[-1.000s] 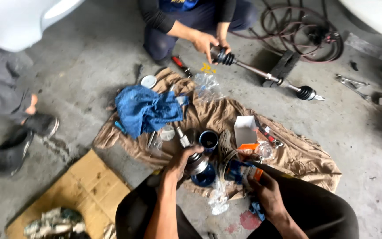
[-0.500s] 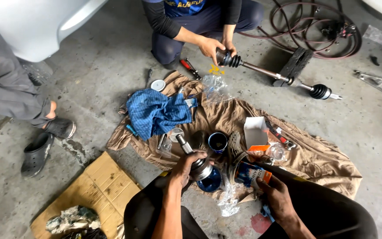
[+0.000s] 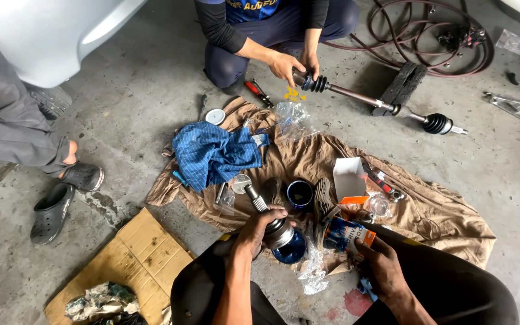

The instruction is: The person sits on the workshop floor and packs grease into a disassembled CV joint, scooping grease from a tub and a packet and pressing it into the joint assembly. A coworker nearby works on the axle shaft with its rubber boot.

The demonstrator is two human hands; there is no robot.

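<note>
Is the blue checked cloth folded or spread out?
Neither neatly: the blue checked cloth lies crumpled in a bunched heap on the brown sheet, with creases and overlapping folds visible.

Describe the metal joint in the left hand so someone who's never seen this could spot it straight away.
Find the brown cloth spread on the concrete floor, then its near edge. There the left hand grips a silver metal joint with a splined shaft pointing away, over a blue cup. Nothing else nearby has that ribbed stub.

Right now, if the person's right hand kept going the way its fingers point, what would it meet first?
The right hand points up and left at the blue and orange tin, which its fingertips seem to touch already. Beyond that lie the small dark cup and brown cloth; depth is unclear.
</note>
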